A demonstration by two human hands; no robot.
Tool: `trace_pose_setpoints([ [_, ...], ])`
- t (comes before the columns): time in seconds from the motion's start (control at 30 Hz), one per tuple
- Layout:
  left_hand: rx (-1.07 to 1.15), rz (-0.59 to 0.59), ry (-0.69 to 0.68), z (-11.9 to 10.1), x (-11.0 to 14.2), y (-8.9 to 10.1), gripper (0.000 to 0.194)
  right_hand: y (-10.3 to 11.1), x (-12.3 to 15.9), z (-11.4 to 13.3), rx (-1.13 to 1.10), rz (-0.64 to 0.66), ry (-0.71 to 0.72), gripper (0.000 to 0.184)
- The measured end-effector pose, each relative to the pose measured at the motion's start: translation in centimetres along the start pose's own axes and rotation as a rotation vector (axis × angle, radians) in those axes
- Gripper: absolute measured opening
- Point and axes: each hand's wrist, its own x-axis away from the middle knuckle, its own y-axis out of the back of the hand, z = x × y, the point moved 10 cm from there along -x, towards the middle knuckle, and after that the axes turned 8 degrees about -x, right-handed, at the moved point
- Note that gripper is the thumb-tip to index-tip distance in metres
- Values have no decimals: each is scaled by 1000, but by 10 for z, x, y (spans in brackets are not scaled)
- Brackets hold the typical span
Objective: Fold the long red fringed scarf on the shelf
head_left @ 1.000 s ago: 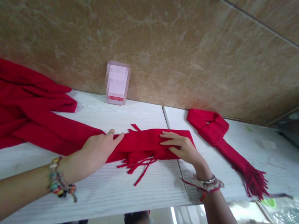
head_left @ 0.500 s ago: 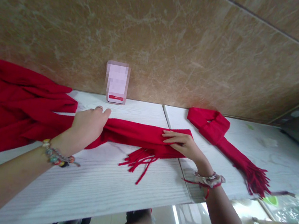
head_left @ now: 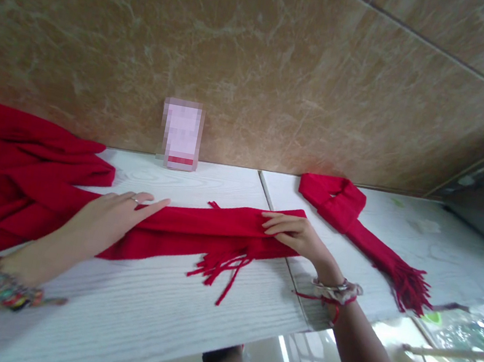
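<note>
A long red scarf [head_left: 201, 227] lies along the white table, folded back on itself at its right end, with fringe strands poking out at the near edge and a few at the far edge. On the scarf's left stretch rests my left hand [head_left: 116, 218], its thumb and fingers extended; a ring and a beaded bracelet show on it. My right hand [head_left: 292, 233] lies with fingers stretched out over the folded right end. To the left, the scarf runs into a heap of red cloth [head_left: 6, 164].
Another red scarf [head_left: 345, 205], looped with its fringe toward the near edge, lies to the right. A pink, blurred-out card or box [head_left: 183, 133] leans on the brown marbled wall [head_left: 255, 52]. The white table [head_left: 146, 301] has a seam and a near edge above a tiled floor.
My left hand has moved left and nearer along the scarf, and its fingers have loosened. The scarf's middle has shifted nearer, baring strands at the far edge. My right hand stays put.
</note>
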Motion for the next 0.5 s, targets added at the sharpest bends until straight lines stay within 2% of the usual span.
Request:
trace_pose_setpoints([
  [0.07, -63, -63, 44, 10, 10, 9, 58, 0, 0, 0, -10, -6, 3, 21],
  [0.13, -68, -82, 88, 19, 18, 9, 53, -4, 0, -1, -1, 24, -3, 19],
  [0.2, -23, -71, 97, 23, 22, 1, 54, -8, 0, -2, 19, 66, -9, 18],
  [0.27, 36, -47, 33, 19, 24, -10, 61, -11, -1, -2, 34, 99, -10, 18],
  [0.37, 147, -5, -149, -6, 23, -10, 68, -13, -1, -1, 36, 129, -2, 17],
  [0.43, 244, 3, -274, -33, 18, 7, 64, -14, -1, -1, 35, 139, -6, 16],
  [0.5, 314, -28, -353, -64, 5, 32, 54, -15, -1, -1, 40, 139, -17, 16],
])
